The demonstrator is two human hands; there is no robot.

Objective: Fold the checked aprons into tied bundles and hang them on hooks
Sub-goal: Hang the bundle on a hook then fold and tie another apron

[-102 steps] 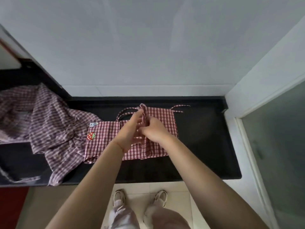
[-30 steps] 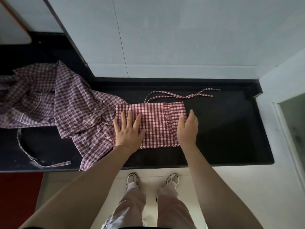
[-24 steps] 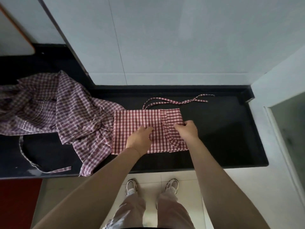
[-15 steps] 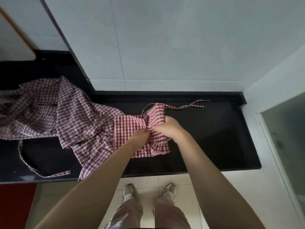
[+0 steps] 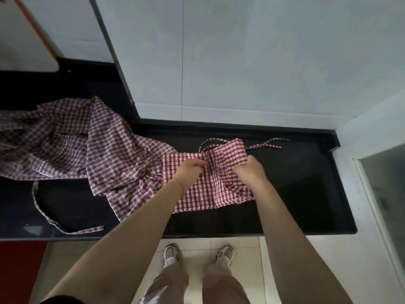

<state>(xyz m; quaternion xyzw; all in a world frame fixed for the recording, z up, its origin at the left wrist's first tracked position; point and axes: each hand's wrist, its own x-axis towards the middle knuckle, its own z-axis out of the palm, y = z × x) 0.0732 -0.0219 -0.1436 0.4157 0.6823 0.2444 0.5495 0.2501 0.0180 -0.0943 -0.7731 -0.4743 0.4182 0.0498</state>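
At the bottom of the view a person stands on a pale tiled floor (image 5: 236,244) in light grey-pink trousers (image 5: 221,284) and white trainers (image 5: 224,255), close against the front edge of a glossy black stone counter (image 5: 306,194). Both bare forearms reach forward over that edge to a partly folded red-and-white checked apron (image 5: 210,189) that lies on the counter directly in front of the person. The left hand (image 5: 189,172), with a thin red cord at its wrist, has its fingers curled and pinches a gathered ridge of the cloth near the middle of the apron's far half. The right hand (image 5: 249,168) is just beside it to the right, fingers curled round the cloth near the apron's upper right corner, which is lifted off the counter and stands up in a peak. The near half of the apron lies flat, its hem near the counter's front edge. From the raised corner narrow checked tie straps (image 5: 267,144) trail away to the right and loop behind, resting on the counter. To the left, touching the folded apron's left edge, a loose heap of purple-and-white checked aprons (image 5: 92,150) sprawls across the counter, with one long strap (image 5: 43,212) curving toward the front edge. Beyond the counter rises a pale grey tiled wall (image 5: 241,62).
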